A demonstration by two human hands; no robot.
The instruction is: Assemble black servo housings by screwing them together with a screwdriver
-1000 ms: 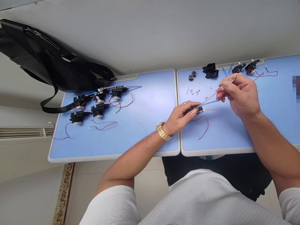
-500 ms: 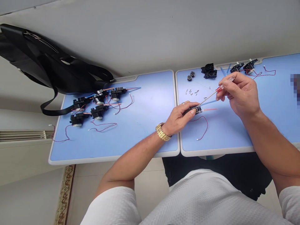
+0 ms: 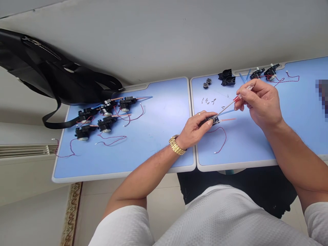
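Observation:
My left hand [image 3: 196, 129] is closed on a small black device [image 3: 216, 120] lying on the right blue table, thumb and fingers around its sides. A red-and-black wire, a blue tube and a pinkish strip stick out from the device. My right hand [image 3: 263, 102] grips the clear and red handle of a screwdriver [image 3: 238, 97], whose shaft slants down to the left. Its tip meets the device beside my left thumb; the exact contact point is too small to make out. Several tiny screws [image 3: 206, 101] lie just behind the device.
Two round black parts [image 3: 207, 83], black shells [image 3: 227, 78] and two black assemblies [image 3: 271, 71] with wires lie at the back right. Several wired assemblies [image 3: 105, 125] and a black bag [image 3: 58, 71] occupy the left table [image 3: 153, 143]. A gap separates the tables.
The view has shifted slightly. Both hands keep nearly the same positions, with the screwdriver still at the device.

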